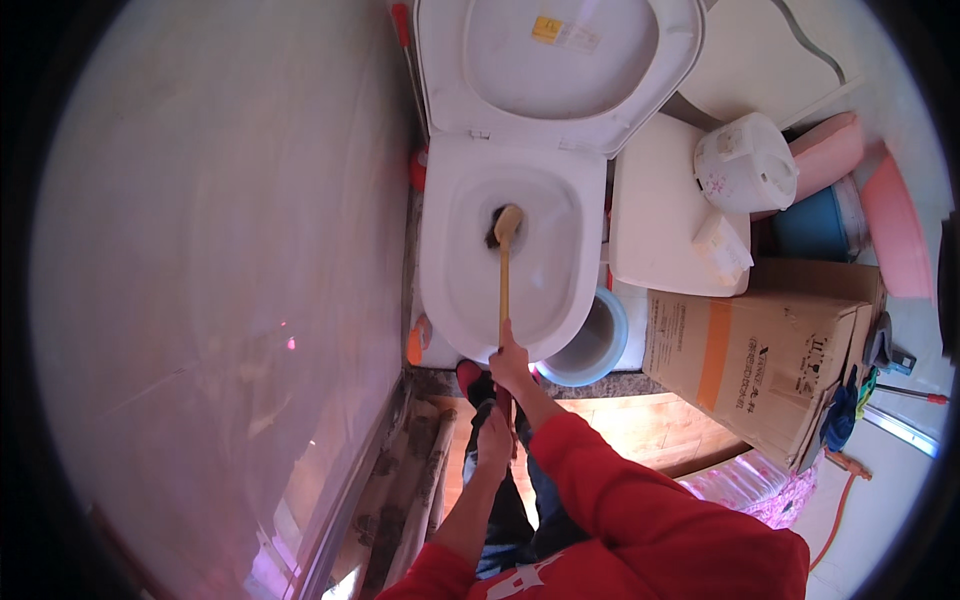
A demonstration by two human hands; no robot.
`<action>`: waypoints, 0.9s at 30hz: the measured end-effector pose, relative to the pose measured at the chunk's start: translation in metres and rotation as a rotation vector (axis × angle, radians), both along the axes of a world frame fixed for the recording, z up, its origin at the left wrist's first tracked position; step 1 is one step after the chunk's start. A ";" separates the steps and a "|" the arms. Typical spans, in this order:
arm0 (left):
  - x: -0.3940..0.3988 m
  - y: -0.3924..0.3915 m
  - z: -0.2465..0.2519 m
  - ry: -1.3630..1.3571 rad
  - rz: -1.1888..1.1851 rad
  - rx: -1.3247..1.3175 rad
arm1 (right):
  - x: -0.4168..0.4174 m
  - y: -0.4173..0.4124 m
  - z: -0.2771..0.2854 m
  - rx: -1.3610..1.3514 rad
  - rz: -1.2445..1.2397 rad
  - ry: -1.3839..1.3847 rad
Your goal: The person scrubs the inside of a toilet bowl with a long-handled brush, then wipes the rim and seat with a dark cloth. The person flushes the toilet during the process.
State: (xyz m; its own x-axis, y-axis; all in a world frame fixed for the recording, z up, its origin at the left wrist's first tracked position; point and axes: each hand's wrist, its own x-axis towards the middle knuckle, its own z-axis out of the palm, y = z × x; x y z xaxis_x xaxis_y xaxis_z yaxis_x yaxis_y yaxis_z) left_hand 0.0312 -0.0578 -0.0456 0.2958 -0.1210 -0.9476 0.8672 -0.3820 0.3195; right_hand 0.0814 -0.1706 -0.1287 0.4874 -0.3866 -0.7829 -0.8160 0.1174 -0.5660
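A long-handled toilet brush [505, 285] reaches down into the white toilet bowl [555, 300]. Its pale head sits over the drain hole, with dark bristles showing at its left side. My right hand [513, 366] grips the handle just at the bowl's front rim. Lower down, nearer my body, my left hand [493, 442] is closed around the handle's darker end, partly hidden by the fingers. The toilet seat and lid [442, 82] are raised and lean back.
A blue basin [621, 337] of murky water stands right of the toilet. Beyond are a white cabinet-like top [652, 202] bearing a rice cooker [742, 165] and tissue pack [721, 247], and a large cardboard box [750, 360]. An orange object [417, 341] lies left, beside the wall [225, 225].
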 end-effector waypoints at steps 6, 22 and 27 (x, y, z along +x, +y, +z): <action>-0.066 0.021 0.105 -0.157 -0.210 -0.019 | -0.048 0.001 0.147 0.140 0.029 -0.158; -0.016 -0.036 0.053 -0.071 0.116 -0.591 | 0.012 -0.046 0.127 -0.487 0.107 -0.461; 0.017 -0.064 0.034 -0.356 0.106 -0.534 | 0.048 -0.058 0.168 -0.524 0.095 -0.636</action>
